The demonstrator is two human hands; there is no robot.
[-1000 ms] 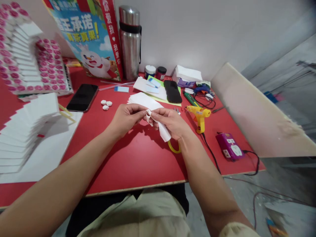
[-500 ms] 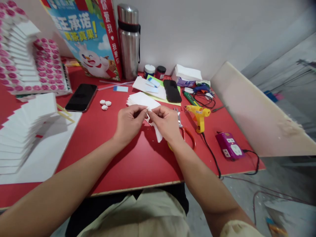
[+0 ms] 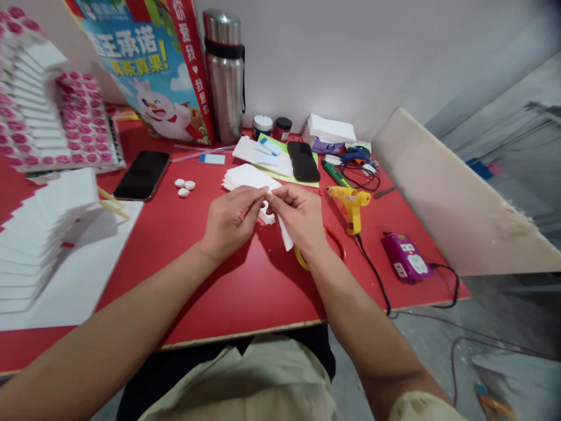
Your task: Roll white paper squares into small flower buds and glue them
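My left hand (image 3: 231, 223) and my right hand (image 3: 301, 215) meet above the red table, thumbs and fingertips pinched together on a white paper strip (image 3: 286, 234). The strip's loose end hangs below my right hand, and the part between my fingertips is mostly hidden. A white paper scrap with a curved cutout (image 3: 266, 214) shows between the hands. Just behind them lies a stack of white paper (image 3: 248, 175). Scissors with orange and yellow handles (image 3: 336, 241) are partly covered by my right hand and wrist. Three small white rolled pieces (image 3: 184, 186) sit left of my left hand.
A yellow glue gun (image 3: 353, 204) and a purple power socket (image 3: 407, 257) lie on the right, with cords. Black phones (image 3: 142, 174) (image 3: 304, 161), a steel flask (image 3: 224, 82) and a printed bag (image 3: 153, 76) stand or lie behind. A white stepped paper model (image 3: 48, 228) is at left.
My right hand has turned slightly and its fingers have shifted on the paper strip. The strip's hanging end has swung a little right. The view has shifted slightly.
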